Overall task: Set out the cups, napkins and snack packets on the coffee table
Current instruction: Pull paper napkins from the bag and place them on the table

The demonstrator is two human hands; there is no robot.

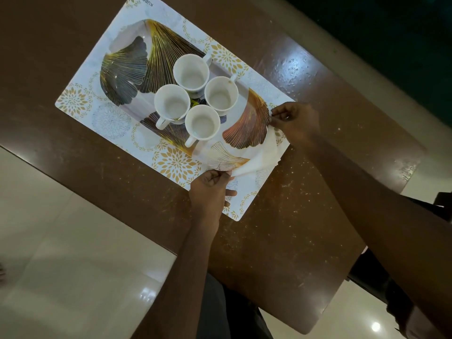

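Fingers of your left hand pinch the near corner of the white napkin, while your right hand nips its far edge; it lies tucked under the leaf-patterned tray on the placemat. Beyond, four empty white cups cluster upright on that tray, touching or nearly so

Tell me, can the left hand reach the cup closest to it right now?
Probably yes, but not freely. The left hand is pinching the white napkin at the tray edge, so it is busy. The nearest cup stands just beyond it with nothing between them.
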